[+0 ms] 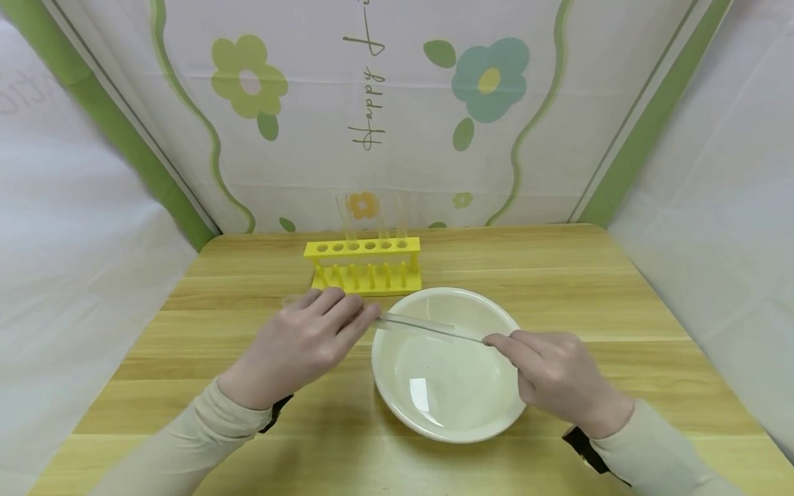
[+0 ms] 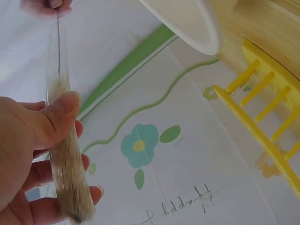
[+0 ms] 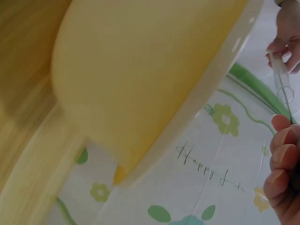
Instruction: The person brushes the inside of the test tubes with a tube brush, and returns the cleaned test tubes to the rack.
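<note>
My left hand (image 1: pixel 304 344) grips a clear glass test tube (image 1: pixel 415 322), held slanting over the left side of a white basin (image 1: pixel 397 389). Inside the tube sits a test tube brush; its pale bristles (image 2: pixel 70 178) fill the part within my left fingers, as the left wrist view shows. The brush's thin twisted wire handle (image 1: pixel 468 338) comes out of the tube's mouth. My right hand (image 1: pixel 561 372) pinches the end of that wire above the basin's right rim. In the right wrist view, the right fingers (image 3: pixel 284 154) are curled, partly cut off by the frame.
Behind the basin stands a yellow test tube rack (image 1: pixel 366 291), with three clear tubes (image 1: pixel 402 220) upright or slightly tilted in it. A light reflection shows inside the basin. The wooden table (image 1: pixel 248 275) meets a flower-printed cloth (image 1: pixel 397 165) at the back.
</note>
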Motion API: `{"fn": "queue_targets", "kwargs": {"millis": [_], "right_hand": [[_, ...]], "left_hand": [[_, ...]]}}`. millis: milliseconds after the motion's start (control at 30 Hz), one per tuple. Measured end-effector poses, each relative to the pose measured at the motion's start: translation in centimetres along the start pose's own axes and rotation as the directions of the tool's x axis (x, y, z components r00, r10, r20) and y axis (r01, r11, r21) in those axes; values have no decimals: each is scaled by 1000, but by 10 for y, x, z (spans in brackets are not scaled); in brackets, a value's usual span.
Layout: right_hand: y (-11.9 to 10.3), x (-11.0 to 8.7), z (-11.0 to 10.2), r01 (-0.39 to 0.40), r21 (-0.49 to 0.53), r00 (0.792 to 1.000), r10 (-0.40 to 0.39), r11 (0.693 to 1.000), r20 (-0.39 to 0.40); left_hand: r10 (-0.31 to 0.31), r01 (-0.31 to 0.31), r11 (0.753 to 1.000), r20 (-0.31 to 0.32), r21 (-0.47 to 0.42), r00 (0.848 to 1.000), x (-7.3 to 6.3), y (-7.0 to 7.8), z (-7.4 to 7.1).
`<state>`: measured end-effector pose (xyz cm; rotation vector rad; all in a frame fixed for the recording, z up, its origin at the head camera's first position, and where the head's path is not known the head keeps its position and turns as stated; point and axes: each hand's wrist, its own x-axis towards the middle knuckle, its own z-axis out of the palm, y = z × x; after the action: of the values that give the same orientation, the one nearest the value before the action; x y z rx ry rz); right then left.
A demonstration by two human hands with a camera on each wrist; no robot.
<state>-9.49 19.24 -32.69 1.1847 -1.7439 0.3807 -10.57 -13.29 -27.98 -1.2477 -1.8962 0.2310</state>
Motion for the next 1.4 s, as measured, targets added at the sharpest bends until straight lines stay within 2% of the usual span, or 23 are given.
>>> {"fn": "queue_targets", "kwargs": {"millis": [133,300,400,600,733,933,1167,1267,1400], "right_hand": [[-3,-4,7,-80,99,996,76,992,42],[-7,-8,11,-158,160,985,144,974,96],[-8,-9,11,-176,156,980,159,972,115],[-7,-8,10,-174,51,976,165,983,141],[-2,-7,9,-206,127,968,183,970,172],[7,-9,6,-276,308,950,210,910,231],[12,-10,0,-355,399,922,247,845,297],[14,-11,-6,-416,418,894,278,808,352],[18,-14,-17,-530,453,833,341,717,435]], "left_hand": [[30,-29,999,-35,24,999,3,5,3],[21,-20,999,-40,31,999,4,8,6],[17,-16,999,-41,35,999,4,8,7],[17,-17,1000,-17,25,1000,2,8,9],[-4,4,1000,9,-19,1000,-1,7,9],[-41,40,996,-13,-74,999,-3,6,9],[-62,58,995,-48,-80,997,-3,4,10],[-76,72,994,-49,-85,996,-5,2,10],[-103,97,990,-53,-101,993,-9,-4,11]]}}
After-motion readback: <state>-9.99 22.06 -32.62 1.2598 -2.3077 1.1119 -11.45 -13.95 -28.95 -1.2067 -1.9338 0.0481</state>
